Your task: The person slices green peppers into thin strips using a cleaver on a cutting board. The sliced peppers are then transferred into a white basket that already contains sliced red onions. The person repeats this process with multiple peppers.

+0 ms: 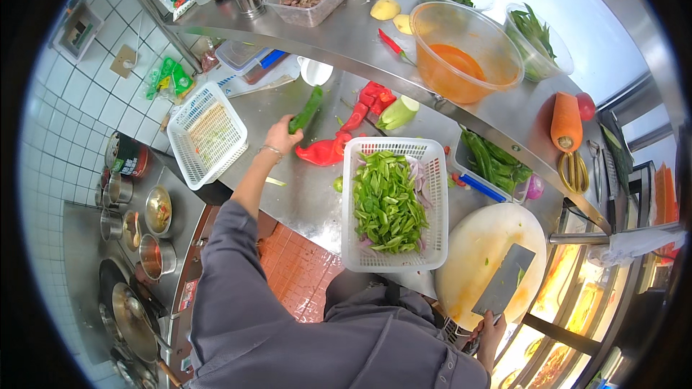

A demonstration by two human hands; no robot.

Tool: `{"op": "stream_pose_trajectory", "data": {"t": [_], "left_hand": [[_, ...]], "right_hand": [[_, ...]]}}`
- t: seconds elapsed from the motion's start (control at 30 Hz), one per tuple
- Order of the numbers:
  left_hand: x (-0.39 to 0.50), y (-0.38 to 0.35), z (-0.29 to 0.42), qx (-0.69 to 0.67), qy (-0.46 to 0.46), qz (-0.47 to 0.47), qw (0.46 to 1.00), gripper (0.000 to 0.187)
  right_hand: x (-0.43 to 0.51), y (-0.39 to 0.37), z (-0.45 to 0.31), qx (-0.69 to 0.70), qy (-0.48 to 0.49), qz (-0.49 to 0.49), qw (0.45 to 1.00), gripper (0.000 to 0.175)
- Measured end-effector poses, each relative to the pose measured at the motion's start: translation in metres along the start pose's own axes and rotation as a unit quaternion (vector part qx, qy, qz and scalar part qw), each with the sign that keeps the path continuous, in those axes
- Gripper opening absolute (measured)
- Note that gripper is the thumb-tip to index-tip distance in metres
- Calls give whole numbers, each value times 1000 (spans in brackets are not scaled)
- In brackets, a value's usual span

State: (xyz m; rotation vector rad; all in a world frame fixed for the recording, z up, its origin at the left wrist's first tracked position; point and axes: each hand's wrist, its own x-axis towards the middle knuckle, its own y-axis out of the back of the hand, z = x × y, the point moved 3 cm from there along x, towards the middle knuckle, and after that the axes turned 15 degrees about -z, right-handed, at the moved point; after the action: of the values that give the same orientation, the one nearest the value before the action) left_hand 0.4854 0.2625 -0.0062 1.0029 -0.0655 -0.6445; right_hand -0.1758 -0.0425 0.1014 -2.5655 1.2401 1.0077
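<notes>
My left hand [285, 133], on the outstretched arm, grips one end of a green cucumber [306, 110] above the steel counter. Beside it lie a red pepper [320, 152] and more red pepper pieces [373, 98]. In my right hand [489, 332] is the handle of a cleaver [504, 279]; its broad blade is over the round cutting board [459, 243], with a green scrap on the blade. A white plastic basket [395, 265] between my hands holds sliced green peppers [386, 200] over sliced onion. A cut pale green squash [398, 112] lies behind the basket.
At left stands a second white basket [207, 135] with a few scraps. Whole green peppers [492, 165] fill a container behind the board. A raised steel shelf [346, 48] carries a bowl of orange liquid [459, 65], a carrot [566, 119] and scissors [573, 173]. Pots and a wok [132, 324] stand far left.
</notes>
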Motion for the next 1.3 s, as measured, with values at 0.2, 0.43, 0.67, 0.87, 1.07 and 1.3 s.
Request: {"op": "stream_pose_trajectory", "data": {"t": [0.2,0.43,0.67,0.87,1.07,1.3], "left_hand": [[-94,0,69,-788,-132,-278,533,52],[-158,-85,237,-726,-123,-370,567,43],[-222,-268,383,-680,-25,-546,488,39],[-254,-360,415,-536,31,-599,593,43],[-204,-298,437,62,-530,-236,812,70],[-122,-331,493,198,-560,-150,790,83]], "right_hand": [[11,6,3,18,0,-10,1000,15],[13,28,16,21,-23,25,999,14],[-21,61,40,70,32,37,996,14],[-43,80,66,109,28,72,991,15],[-41,84,79,133,44,48,989,12],[-33,91,80,123,58,24,990,13]]}}
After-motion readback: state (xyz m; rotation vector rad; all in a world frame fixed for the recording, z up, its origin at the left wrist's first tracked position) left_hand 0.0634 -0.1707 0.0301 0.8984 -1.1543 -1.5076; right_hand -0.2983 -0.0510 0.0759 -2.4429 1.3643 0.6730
